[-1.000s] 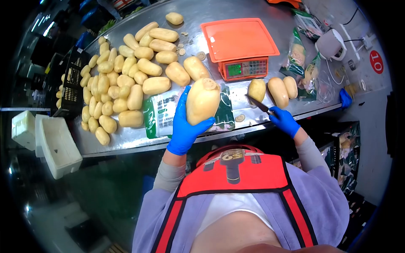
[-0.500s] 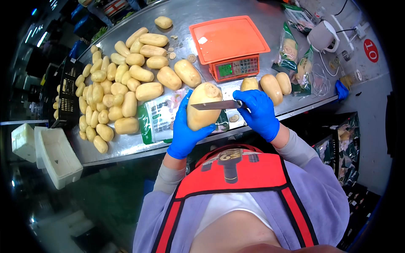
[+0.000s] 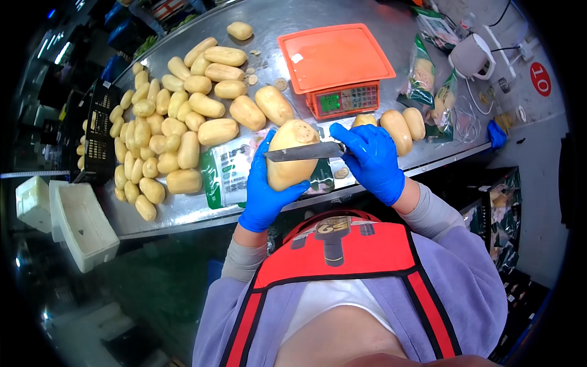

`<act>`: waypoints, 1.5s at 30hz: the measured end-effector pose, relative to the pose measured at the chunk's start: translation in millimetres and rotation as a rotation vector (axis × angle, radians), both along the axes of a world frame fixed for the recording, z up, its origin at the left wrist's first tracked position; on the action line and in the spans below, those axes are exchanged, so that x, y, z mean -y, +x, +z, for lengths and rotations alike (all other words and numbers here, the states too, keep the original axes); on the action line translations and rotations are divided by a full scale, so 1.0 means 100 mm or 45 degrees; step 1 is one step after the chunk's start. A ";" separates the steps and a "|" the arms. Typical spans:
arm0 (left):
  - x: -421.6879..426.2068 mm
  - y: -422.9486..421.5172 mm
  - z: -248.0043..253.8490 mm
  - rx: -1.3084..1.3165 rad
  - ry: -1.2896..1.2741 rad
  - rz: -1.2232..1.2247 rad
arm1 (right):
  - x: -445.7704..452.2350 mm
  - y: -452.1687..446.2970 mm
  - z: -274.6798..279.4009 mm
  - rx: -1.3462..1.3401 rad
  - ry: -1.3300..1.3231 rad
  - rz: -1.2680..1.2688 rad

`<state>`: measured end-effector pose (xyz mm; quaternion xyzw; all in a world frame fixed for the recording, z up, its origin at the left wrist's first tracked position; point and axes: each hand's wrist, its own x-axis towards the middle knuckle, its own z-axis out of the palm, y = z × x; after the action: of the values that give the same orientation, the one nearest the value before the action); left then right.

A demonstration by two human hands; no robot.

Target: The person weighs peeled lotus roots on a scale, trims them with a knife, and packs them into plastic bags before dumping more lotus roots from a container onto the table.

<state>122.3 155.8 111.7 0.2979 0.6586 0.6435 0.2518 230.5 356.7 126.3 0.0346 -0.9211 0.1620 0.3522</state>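
Gloved in blue, my left hand [image 3: 266,197] is wrapped round a thick pale lotus root [image 3: 290,174], held up near the table's front edge. Its end with small holes faces up and away. My right hand [image 3: 374,162], also in a blue glove, grips a knife [image 3: 304,152] by its handle, which the fingers mostly hide. The blade lies across the front of the lotus root, below the holed end; I cannot tell if it touches. Under my left hand lies a printed green-and-white bag [image 3: 229,171]. Beyond my right hand rest several lotus root pieces [image 3: 396,131].
An orange scale [image 3: 336,58] with a lit display stands behind my hands. Many lotus roots [image 3: 205,105] cover the table's left side, beside a black crate [image 3: 101,131]. Filled bags [image 3: 422,76] and an electric kettle [image 3: 472,56] stand at right. White foam boxes [image 3: 85,226] are at lower left.
The knife and my right hand have shifted slightly left across the lotus root. My right index finger is now raised nearer the blade. The left hand's grip looks the same.
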 end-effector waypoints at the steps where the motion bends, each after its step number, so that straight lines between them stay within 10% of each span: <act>1: 0.01 0.00 -0.02 -0.013 -0.018 -0.005 | 0.00 -0.01 -0.01 0.003 0.000 0.013; 14: 0.16 -0.02 0.06 0.071 0.127 -0.081 | -0.55 -0.30 -0.49 0.072 -0.075 -0.140; 17: 0.13 -0.06 -0.02 0.083 0.096 0.001 | -0.29 -0.26 -0.45 0.364 -1.023 -0.090; 24: 0.03 -0.02 -0.11 -0.077 0.060 0.032 | 0.01 -0.52 -0.16 0.634 -1.960 0.185; 28: 0.08 -0.05 -0.13 0.040 0.087 0.103 | -0.33 -0.55 -0.80 1.018 -1.354 0.035; 32: 0.11 -0.06 -0.28 0.478 0.126 0.247 | 0.07 -0.45 -0.49 0.789 -1.997 0.301; 38: 0.09 0.02 -0.24 0.166 0.085 0.310 | 0.37 -0.52 -0.61 0.592 -2.406 0.600; 41: 0.13 -0.02 0.05 0.497 0.138 0.131 | 0.36 -0.53 -0.30 0.640 -2.767 0.884; 45: 0.06 0.06 -0.01 1.143 0.573 -0.058 | 0.42 -0.63 -0.22 0.627 -2.440 0.702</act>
<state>127.9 150.1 110.4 0.0528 0.3236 0.8287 0.4537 167.5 314.4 103.9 -0.0850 -0.4115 0.9073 -0.0164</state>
